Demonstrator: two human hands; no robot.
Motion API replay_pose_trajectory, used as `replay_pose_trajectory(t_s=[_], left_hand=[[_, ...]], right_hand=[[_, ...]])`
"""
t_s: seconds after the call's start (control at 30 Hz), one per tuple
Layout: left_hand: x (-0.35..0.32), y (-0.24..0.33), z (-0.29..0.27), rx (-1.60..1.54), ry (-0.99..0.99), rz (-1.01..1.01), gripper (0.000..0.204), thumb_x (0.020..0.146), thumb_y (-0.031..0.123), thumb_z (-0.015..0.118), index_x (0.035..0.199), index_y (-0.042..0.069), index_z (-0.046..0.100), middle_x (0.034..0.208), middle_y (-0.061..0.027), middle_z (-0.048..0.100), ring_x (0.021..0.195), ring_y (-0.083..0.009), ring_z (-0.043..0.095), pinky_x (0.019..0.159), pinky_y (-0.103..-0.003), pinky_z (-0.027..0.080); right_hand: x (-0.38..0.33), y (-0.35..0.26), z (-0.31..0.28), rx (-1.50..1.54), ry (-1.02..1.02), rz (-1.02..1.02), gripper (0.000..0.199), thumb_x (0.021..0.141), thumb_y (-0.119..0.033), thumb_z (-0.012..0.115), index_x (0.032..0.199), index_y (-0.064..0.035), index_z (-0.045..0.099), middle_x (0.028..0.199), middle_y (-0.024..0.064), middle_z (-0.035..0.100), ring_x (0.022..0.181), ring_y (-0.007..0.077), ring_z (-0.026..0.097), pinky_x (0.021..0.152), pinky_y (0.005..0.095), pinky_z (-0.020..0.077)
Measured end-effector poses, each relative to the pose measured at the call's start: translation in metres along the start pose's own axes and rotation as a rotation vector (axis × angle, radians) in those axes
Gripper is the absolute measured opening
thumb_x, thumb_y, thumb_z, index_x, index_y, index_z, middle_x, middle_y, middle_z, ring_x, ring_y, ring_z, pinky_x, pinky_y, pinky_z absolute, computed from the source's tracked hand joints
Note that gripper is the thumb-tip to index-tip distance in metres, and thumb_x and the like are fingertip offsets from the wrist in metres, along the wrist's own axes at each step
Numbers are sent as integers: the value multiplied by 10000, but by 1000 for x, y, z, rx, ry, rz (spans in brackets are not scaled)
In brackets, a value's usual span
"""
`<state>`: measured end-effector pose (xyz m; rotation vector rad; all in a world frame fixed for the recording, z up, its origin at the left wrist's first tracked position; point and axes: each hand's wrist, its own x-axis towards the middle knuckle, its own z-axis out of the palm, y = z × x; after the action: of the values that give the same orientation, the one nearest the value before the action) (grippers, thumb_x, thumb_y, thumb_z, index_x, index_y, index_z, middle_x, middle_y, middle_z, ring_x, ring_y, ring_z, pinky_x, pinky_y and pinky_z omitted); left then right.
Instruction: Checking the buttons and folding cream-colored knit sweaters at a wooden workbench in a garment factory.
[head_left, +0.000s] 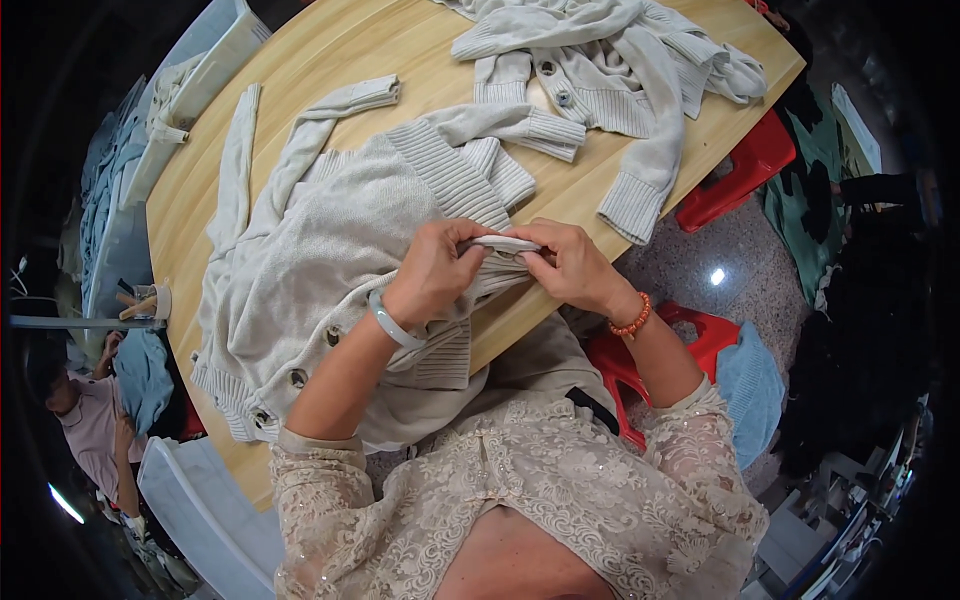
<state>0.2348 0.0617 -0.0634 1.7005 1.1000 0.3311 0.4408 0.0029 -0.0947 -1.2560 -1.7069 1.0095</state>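
Note:
A cream knitted cardigan [330, 240] with large round buttons lies spread over the near part of a pale wooden table [330, 50]. My left hand [432, 268], with a pale green bangle at the wrist, pinches the ribbed front edge of this cardigan. My right hand [572, 265], wearing an orange bead bracelet, grips the same edge from the other side. Both hands meet at the table's near edge, fingers curled around the folded ribbing.
A second grey-white cardigan [620, 60] lies at the table's far right. Red plastic stools [745, 165] stand on the speckled floor to the right. White bins [200, 60] with garments sit at the left, and another person [85, 410] sits at lower left.

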Motion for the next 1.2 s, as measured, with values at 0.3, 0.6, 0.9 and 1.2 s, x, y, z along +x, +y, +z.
replay_pose_trajectory(t_s=[0.3, 0.6, 0.9, 1.2], left_hand=[[15, -14, -7, -379, -71, 107, 144, 894, 44, 618, 987, -30, 700, 809, 25, 637, 712, -28, 510, 634, -201, 424], [-4, -7, 16, -114, 113, 391, 150, 889, 104, 639, 998, 1, 650, 847, -95, 676, 774, -149, 613, 692, -315, 493], [-81, -17, 2, 45, 478, 510, 417, 823, 50, 674, 1220, 34, 547, 1049, -114, 644, 1049, -252, 605, 937, -374, 442], [-261, -109, -87, 672, 1139, -227, 1026, 621, 275, 911, 1476, 67, 383, 1337, -165, 488, 1264, -295, 465, 1032, -411, 389]], right_hand=[[4, 0, -7, 128, 3, -124, 225, 854, 33, 580, 1069, 56, 642, 894, 82, 626, 777, 134, 570, 724, 264, 466], [0, 14, -1, 186, -10, 160, 130, 885, -91, 725, 937, -47, 614, 792, -63, 548, 727, 31, 472, 624, 200, 404], [12, -40, 14, 32, 11, -123, 303, 918, 42, 546, 1215, -20, 541, 1076, 10, 574, 892, 65, 527, 761, 210, 448], [55, -13, -49, -186, 386, -183, 320, 1017, -47, 477, 1314, 47, 550, 1260, 118, 613, 1205, 187, 551, 1033, 313, 416]])
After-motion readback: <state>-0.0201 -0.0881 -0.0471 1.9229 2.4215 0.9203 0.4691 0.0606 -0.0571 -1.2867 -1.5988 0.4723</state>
